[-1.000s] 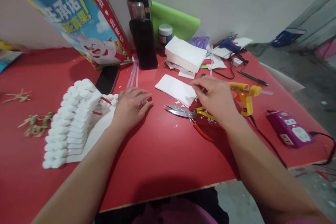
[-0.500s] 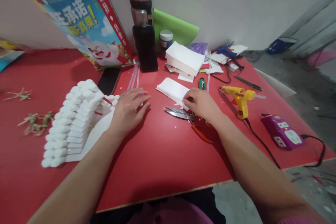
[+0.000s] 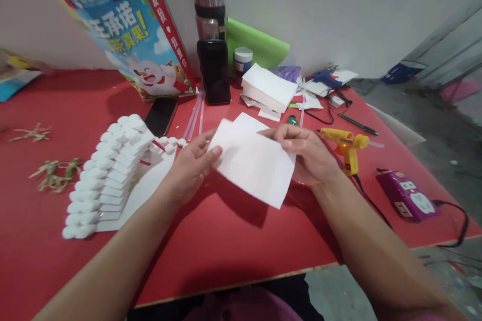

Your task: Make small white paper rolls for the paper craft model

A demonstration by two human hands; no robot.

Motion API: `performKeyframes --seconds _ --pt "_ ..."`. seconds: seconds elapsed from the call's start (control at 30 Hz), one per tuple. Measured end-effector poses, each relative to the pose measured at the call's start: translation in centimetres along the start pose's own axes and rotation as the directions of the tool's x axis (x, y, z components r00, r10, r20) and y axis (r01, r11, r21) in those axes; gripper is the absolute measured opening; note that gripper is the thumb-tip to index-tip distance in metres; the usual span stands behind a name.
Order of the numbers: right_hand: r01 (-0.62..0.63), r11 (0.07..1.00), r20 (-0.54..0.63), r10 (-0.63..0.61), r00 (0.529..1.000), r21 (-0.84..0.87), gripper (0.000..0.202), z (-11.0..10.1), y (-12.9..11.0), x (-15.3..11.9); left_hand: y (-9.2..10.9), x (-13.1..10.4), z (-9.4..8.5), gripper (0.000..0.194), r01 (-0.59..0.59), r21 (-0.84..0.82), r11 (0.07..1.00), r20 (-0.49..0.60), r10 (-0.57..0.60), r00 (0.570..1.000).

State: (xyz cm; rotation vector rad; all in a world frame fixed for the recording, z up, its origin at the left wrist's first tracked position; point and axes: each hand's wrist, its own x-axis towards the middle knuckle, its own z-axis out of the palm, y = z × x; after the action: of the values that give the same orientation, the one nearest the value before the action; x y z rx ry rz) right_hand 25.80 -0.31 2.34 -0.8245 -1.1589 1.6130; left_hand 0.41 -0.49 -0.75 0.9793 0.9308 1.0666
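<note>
Fingers (image 3: pixel 295 133) pinching (both forearms (image 3: pixel 359 220) bare).

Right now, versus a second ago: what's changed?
A white sheet has come up off the table toward the person. The right hand holds its right side; the left hand, holding nothing visible before, now grips its left edge. The sheet now hides the scissors' blades. Unchanged: yellow glue gun, purple socket box, white model.
</note>
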Motion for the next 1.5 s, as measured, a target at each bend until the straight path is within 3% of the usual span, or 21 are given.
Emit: performKeyframes --seconds 0.1,0.2,0.33,0.43,0.53,0.6,0.73,0.97,1.17,1.5 --pt "-0.125 0.99 0.141 0.133 0.981 -0.06 0.026 0.4 0.1 -0.2 -0.4 -0.7 1.0 0.045 0.195 -0.084 0.977 0.064 -0.19 0.98" --pt "-0.249 0.941 0.122 0.281 0.952 -0.229 0.037 0.5 0.3 -0.3 -0.9 -1.4 1.8 0.044 0.286 -0.004 0.958 0.079 -0.284 0.955" --pt "-0.224 0.834 0.037 0.28 0.959 -0.504 0.037 1.4 1.3 -0.2 -1.2 -1.6 2.4 0.042 0.239 0.108 0.965 0.044 -0.245 0.969" --pt "-0.259 0.771 -0.03 0.298 0.954 -0.581 0.032 2.0 2.1 0.0 -1.1 -1.4 2.1 0.04 0.196 0.114 0.974 0.06 -0.204 0.977" --pt "-0.373 0.82 -0.107 0.364 0.925 -0.433 0.038 2.0 2.2 0.2 -1.0 -1.0 1.4 0.038 0.183 0.123 0.975 0.092 -0.195 0.977" --pt "-0.411 0.868 -0.08 0.406 0.91 -0.279 0.042 1.8 2.1 0.3 -1.0 -0.8 0.9 0.037 0.178 0.11 0.978 0.11 -0.19 0.976" --pt "-0.387 0.913 0.015 0.392 0.92 -0.13 0.045 1.8 2.2 0.4 -0.9 -0.4 0.4 0.035 0.146 0.089 0.985 0.115 -0.156 0.981" --pt "-0.377 0.926 -0.006 0.378 0.926 0.026 0.056 1.7 2.3 0.4 -0.7 -0.4 0.2 0.026 0.078 -0.013 0.997 0.133 -0.075 0.988" --pt "-0.346 0.938 -0.023 0.347 0.938 0.012 0.026 1.1 2.0 0.3 -0.1 -0.7 0.2 0.013 0.08 -0.031 0.996 0.1 -0.077 0.992" --pt "-0.337 0.941 -0.091 0.333 0.938 -0.022 0.007 1.7 2.0 0.5 -0.3 -0.8 -0.2 0.012 0.07 -0.03 0.997 0.129 -0.066 0.989"
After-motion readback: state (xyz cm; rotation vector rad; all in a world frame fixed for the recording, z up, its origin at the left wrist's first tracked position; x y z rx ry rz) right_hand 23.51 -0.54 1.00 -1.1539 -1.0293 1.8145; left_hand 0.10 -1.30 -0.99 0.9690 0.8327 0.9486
